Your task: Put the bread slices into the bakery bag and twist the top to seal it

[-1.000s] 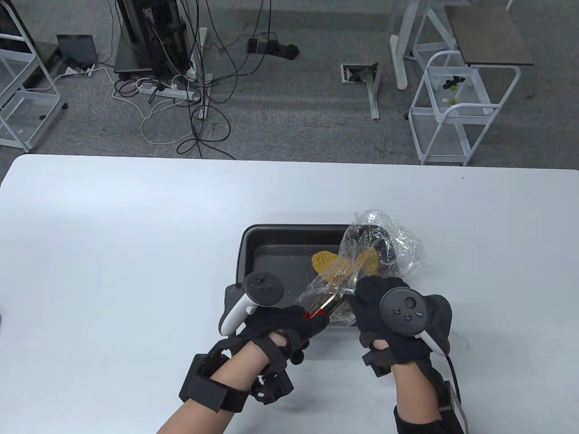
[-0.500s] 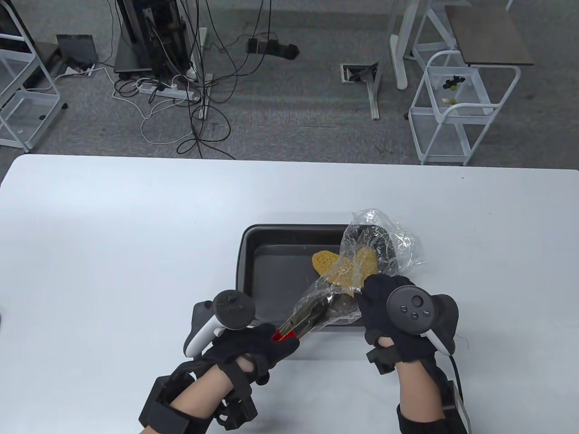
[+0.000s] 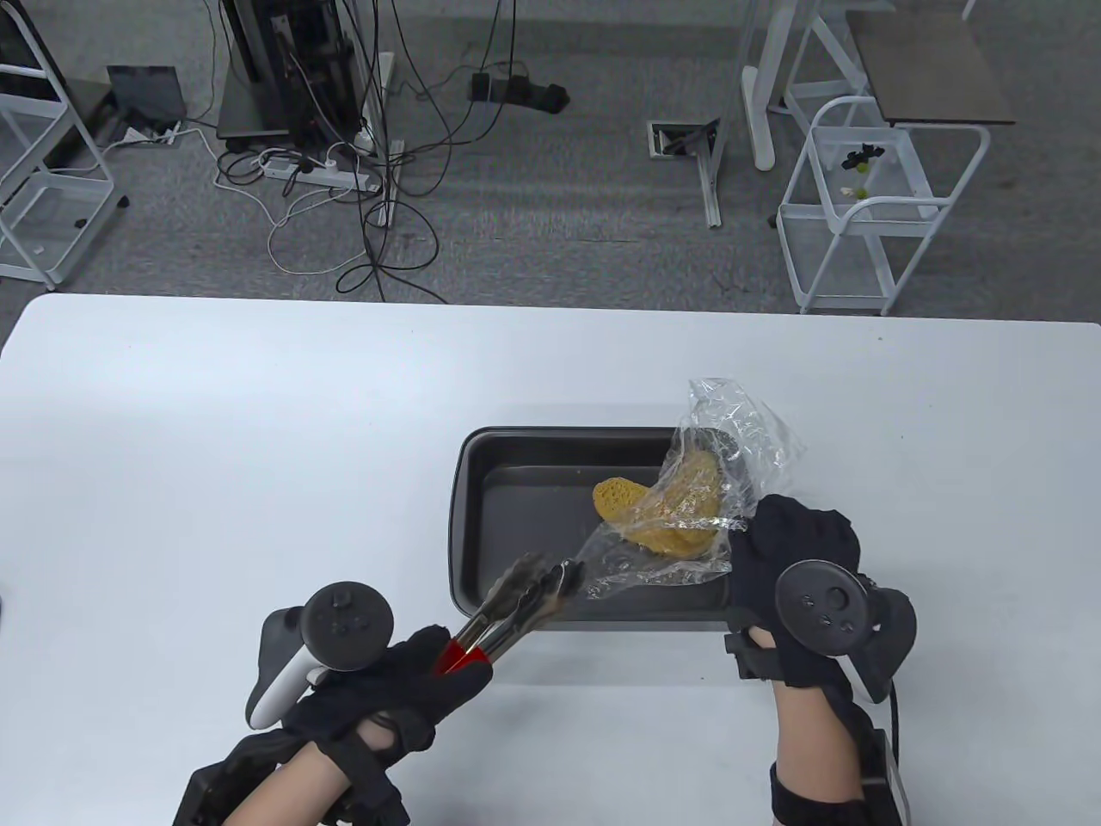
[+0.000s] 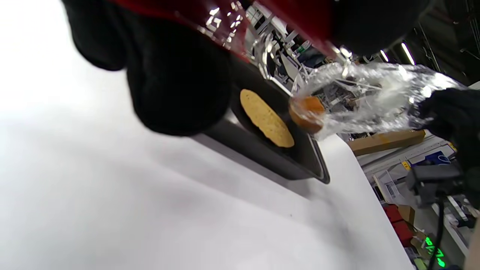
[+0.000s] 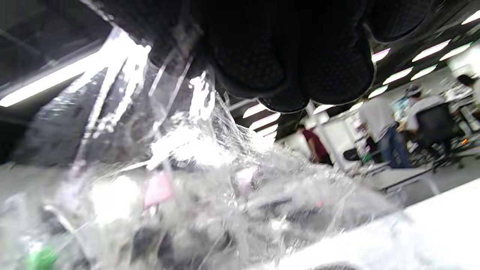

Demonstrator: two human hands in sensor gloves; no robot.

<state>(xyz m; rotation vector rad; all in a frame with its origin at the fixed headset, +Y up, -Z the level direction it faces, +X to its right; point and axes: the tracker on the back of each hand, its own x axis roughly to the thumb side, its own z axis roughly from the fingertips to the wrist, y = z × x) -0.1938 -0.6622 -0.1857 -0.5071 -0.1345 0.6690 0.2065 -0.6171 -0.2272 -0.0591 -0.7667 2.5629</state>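
a white bench (image 3: 215,447) is seen across the middle of the table view, with a dark baking tray (image 3: 469,490) set at lower centre. the left hand (image 3: 387,697), at lower left of the frame, is curled around the red handle end of a pair of metal tongs (image 3: 516,598); the tong tips are pointed toward the upper right, lie close together over the tray's near left part, and carry nothing. the right hand (image 3: 796,559), at lower right, is closed on a gathered edge of the clear bakery bag (image 3: 731,430), which is held raised over the right side of the tray. one bread slice (image 3: 679,508) is seen inside the bag, low in the plastic. a second bread slice (image 3: 615,497) is lying in the tray, just left of the bag and partly overlapped by it. in the left wrist view the slice in the tray (image 4: 266,118) is shown flat and the bagged slice (image 4: 305,112) above the tray's far end. in the right wrist view only crumpled plastic (image 5: 180,180) under the gloved fingers (image 5: 285,63) is resolved; the bag mouth cannot be judged. a white trolley (image 3: 869,206) is noted at upper right, on the floor.
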